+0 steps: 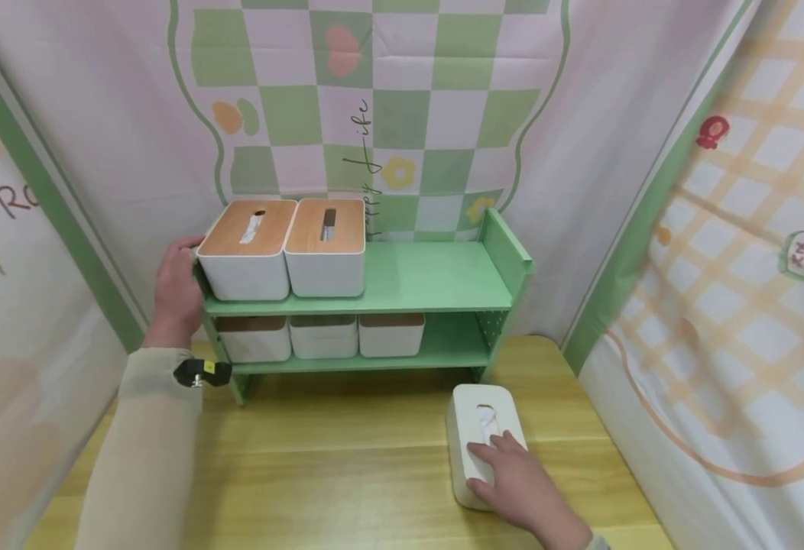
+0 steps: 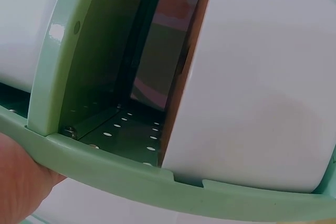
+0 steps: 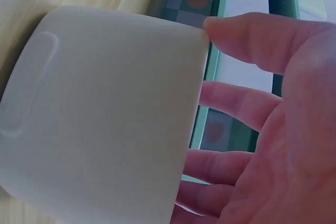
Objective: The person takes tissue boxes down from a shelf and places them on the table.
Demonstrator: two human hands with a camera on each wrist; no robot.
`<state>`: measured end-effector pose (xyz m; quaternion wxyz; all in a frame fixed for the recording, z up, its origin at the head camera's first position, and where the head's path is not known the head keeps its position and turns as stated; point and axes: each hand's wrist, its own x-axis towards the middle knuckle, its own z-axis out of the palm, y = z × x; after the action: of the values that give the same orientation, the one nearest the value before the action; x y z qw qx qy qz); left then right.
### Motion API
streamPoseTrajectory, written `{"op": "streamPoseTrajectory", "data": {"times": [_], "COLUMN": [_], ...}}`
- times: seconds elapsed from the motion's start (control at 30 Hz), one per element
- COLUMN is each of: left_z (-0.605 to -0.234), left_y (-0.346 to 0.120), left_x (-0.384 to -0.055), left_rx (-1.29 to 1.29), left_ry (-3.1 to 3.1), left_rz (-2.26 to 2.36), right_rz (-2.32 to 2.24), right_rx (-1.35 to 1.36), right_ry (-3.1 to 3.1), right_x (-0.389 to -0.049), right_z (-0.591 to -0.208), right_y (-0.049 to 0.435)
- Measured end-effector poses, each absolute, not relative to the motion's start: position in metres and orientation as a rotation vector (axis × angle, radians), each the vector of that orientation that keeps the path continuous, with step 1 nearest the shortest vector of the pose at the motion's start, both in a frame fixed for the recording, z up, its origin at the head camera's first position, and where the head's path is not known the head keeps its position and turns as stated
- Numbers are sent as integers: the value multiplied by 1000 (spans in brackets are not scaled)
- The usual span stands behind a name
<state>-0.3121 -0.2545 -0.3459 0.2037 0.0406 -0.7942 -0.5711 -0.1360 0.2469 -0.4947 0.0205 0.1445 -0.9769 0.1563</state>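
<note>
My left hand holds the left side panel of a green two-tier shelf, beside a white tissue box with a wood-look lid. In the left wrist view, part of that hand shows by the green side edge; its fingertips are hidden. On the table's right part stands an all-white tissue box, a bit of tissue showing in its slot. My right hand rests on its top with fingers spread. The right wrist view shows these fairly straight fingers touching the box's top edge.
A second wood-lidded tissue box stands beside the first on the upper tier. Three more white boxes line the lower tier from the left. The shelf stands on a wooden table against patterned curtains with cloth on both sides.
</note>
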Motion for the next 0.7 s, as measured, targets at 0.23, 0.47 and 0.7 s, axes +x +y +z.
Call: {"op": "streamPoseTrajectory", "data": {"times": [0.23,0.47,0.7], "left_z": [-347,-349,-348], "left_y": [-255,-257,-256], "left_x": [-312,-313,-315], "left_rx": [111,112,114], "left_ry": [-2209,-2209,-2208], "left_rz": [-1614,-1621,-1636], "right_rz": [505,489,449], "right_rx": [422,364,352], "right_ry": [-3032,-3074,-3082], "right_x": [-135,-137,-139], "right_z": [-490,-485,-485], "right_y": [253,263,275]}}
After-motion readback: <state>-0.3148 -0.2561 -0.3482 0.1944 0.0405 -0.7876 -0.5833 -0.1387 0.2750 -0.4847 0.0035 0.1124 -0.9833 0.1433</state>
